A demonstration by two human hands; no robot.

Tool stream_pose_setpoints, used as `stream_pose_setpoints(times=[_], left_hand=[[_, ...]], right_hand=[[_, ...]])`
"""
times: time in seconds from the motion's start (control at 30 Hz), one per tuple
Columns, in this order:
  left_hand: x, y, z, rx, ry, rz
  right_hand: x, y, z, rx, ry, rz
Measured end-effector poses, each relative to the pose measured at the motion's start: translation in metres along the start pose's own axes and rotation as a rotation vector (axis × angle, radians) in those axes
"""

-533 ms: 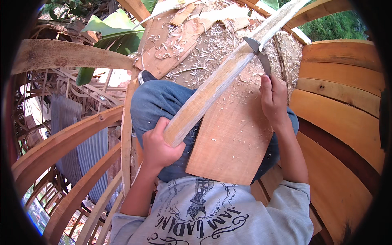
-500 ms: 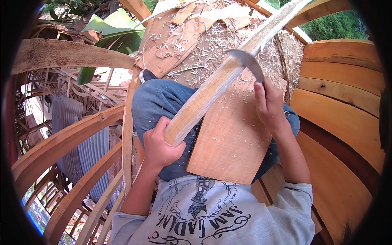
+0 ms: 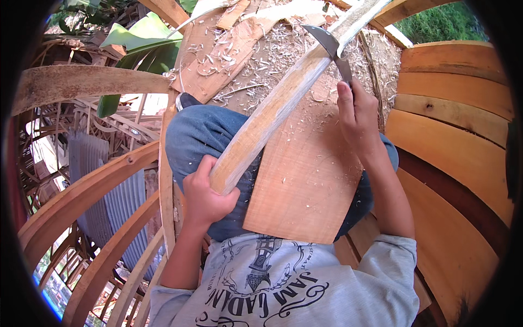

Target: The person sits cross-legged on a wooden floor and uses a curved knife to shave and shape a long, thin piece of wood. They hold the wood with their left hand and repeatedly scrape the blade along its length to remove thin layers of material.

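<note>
My L hand (image 3: pixel 207 193) wraps the near end of the pole (image 3: pixel 278 106), which slants fwd-right over my L leg (image 3: pixel 193 133); my R hand (image 3: pixel 359 114) closes round the handle of the knife (image 3: pixel 326 41), set across the pole. Pole prob. stiff, mod. heavy, not fragile; hold at near end, clear of knife.

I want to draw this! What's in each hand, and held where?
The left hand grips the long wooden pole by its near end; the right hand grips the curved knife by its near end.
</note>
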State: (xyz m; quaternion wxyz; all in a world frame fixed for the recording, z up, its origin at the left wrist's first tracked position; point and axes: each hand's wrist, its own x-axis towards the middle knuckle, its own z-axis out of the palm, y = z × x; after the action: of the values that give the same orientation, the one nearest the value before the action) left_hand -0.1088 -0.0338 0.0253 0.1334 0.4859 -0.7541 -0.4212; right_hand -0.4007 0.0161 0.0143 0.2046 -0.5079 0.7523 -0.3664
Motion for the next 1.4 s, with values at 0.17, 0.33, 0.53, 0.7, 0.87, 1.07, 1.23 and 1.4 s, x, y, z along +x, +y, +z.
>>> stream_pose_setpoints(times=[0.17,0.33,0.53,0.7,0.87,1.07,1.23,1.4], left_hand=[[0.0,-0.003,-0.002,0.02,0.001,0.004],[0.002,-0.002,-0.003,0.012,-0.011,0.002],[-0.001,0.0,-0.002,0.02,-0.017,0.018],[0.0,0.004,-0.003,0.002,-0.018,0.014],[-0.002,0.002,-0.003,-0.012,-0.046,-0.008],[-0.002,0.0,-0.003,0.005,-0.038,0.003],[-0.005,-0.002,-0.002,-0.019,-0.035,-0.02],[-0.004,-0.014,-0.009,-0.136,-0.116,-0.075]], right_hand=[[0.01,0.005,-0.008,0.029,-0.015,0.162],[-0.008,0.0,0.006,-0.229,-0.231,-0.464],[0.0,0.015,-0.009,-0.172,-0.126,-0.292],[0.01,0.015,-0.02,-0.03,-0.011,0.105],[-0.004,0.008,-0.003,-0.084,-0.117,-0.357],[-0.01,0.006,-0.006,0.009,-0.067,-0.257],[0.011,0.024,-0.03,-0.003,0.108,-0.084],[0.009,0.013,-0.037,0.309,-0.091,0.024]])
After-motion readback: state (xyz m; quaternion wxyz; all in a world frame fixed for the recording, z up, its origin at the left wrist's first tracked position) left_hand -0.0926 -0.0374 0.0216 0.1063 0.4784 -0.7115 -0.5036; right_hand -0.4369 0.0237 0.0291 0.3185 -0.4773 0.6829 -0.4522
